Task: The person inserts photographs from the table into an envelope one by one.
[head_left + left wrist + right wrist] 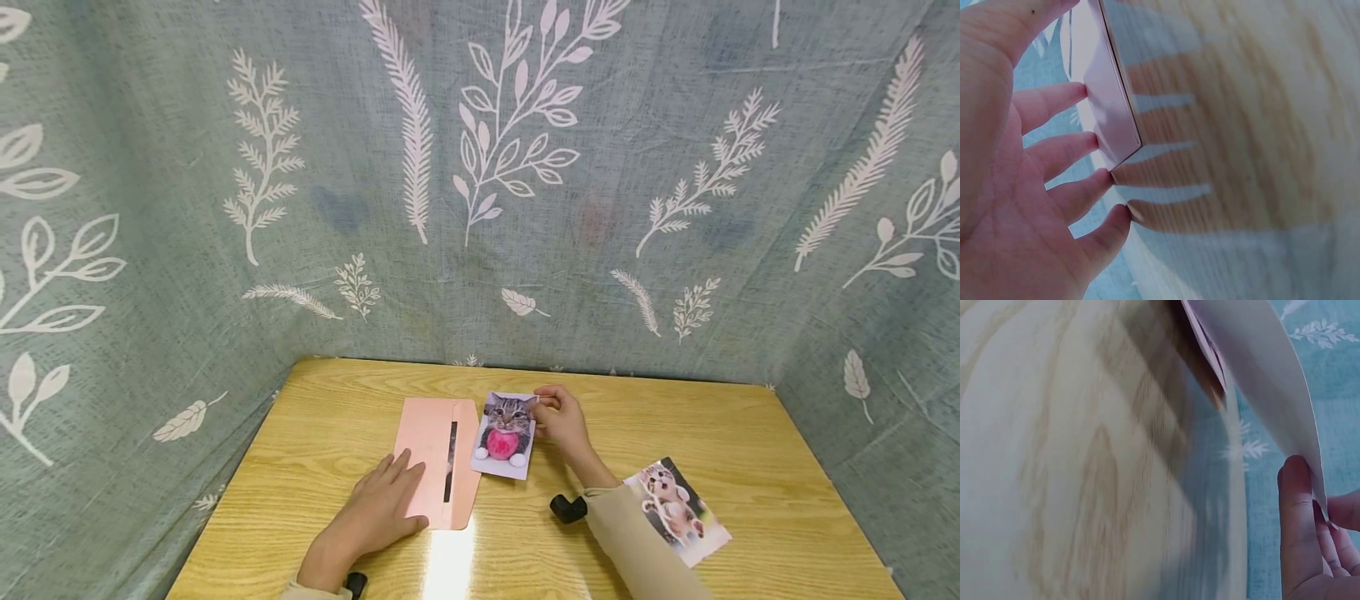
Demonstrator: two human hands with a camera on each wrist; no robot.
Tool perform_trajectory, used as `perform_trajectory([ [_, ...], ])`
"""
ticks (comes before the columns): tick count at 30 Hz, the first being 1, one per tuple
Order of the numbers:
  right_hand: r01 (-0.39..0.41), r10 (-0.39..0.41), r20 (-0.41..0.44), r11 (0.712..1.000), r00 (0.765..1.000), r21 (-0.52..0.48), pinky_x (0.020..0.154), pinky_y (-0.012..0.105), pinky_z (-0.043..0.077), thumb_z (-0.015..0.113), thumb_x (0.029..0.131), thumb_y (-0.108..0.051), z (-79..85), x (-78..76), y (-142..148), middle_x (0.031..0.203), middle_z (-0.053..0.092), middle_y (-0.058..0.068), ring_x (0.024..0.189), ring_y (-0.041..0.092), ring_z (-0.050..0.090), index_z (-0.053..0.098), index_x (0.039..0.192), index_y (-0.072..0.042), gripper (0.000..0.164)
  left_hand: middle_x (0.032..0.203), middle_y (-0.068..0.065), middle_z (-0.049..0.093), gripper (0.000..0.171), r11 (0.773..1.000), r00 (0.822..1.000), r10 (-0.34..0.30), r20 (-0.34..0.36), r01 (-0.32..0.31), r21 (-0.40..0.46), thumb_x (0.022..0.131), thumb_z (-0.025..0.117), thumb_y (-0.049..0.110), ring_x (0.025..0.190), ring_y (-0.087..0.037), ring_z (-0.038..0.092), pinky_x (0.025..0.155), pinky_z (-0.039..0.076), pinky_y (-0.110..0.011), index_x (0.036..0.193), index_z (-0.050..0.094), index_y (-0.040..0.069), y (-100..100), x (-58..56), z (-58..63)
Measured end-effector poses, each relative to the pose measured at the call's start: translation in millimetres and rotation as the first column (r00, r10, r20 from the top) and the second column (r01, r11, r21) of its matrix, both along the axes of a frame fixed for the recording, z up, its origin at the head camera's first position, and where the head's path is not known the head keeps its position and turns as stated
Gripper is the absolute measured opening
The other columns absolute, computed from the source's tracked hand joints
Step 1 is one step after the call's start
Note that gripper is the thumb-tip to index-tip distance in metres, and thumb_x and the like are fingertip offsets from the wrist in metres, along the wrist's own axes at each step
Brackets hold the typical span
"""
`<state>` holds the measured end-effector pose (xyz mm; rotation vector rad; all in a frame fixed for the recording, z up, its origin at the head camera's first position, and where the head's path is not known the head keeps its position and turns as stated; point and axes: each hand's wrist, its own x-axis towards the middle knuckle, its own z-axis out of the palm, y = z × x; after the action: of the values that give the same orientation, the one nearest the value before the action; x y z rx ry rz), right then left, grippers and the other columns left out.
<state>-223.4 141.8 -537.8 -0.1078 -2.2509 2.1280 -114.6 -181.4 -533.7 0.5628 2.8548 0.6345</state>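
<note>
A pink envelope point(423, 458) lies on the table with its flap folded out to the right. In its slot shows a narrow dark strip, perhaps part of a picture inside. My left hand point(378, 512) rests on the envelope's left lower part, fingers spread and fairly straight; in the left wrist view the fingertips touch its corner. With thumb and fingers, my right hand point(562, 421) pinches the right upper edge of a cat photo point(502, 442) showing a pink ball-like thing. The photo's plain back point(1272, 375) faces the right wrist camera, tilted above the table, close to the flap.
Another photo, of a kitten point(678, 508), lies at the right, partly behind my right forearm point(637, 542). The wooden table point(337, 408) ends at a patterned grey-green curtain point(450, 308) at the back and sides. Light glares off the table near the front.
</note>
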Motion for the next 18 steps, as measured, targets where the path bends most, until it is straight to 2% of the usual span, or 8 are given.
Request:
perform_trajectory([
  [8,0.001,0.0,0.024,1.0,1.0,-0.029,0.059,0.034,0.06,0.057,0.091,0.006,-1.2,1.0,-12,0.087,0.062,0.011,0.069,0.015,0.062,0.056,0.121,0.01,0.03,0.159,-0.021,0.029,0.079,1.0,1.0,-0.003,0.009,0.003,0.006,0.085,0.078,0.044,0.145,-0.045,0.024,0.111,0.023,-0.067,0.149,0.049,0.008,0,0.5,1.3],
  [18,-0.019,0.021,0.053,0.999,0.998,-0.038,0.057,0.035,0.059,0.056,0.09,0.007,-5.3,4.0,-24,0.086,0.061,0.009,0.069,0.015,0.061,0.056,0.121,0.01,0.031,0.159,-0.021,0.03,0.079,1.0,1.0,0.0,0.004,0.0,0.006,0.085,0.078,0.044,0.145,-0.045,0.025,0.111,0.023,-0.067,0.148,0.049,0.007,1,0.6,1.8],
])
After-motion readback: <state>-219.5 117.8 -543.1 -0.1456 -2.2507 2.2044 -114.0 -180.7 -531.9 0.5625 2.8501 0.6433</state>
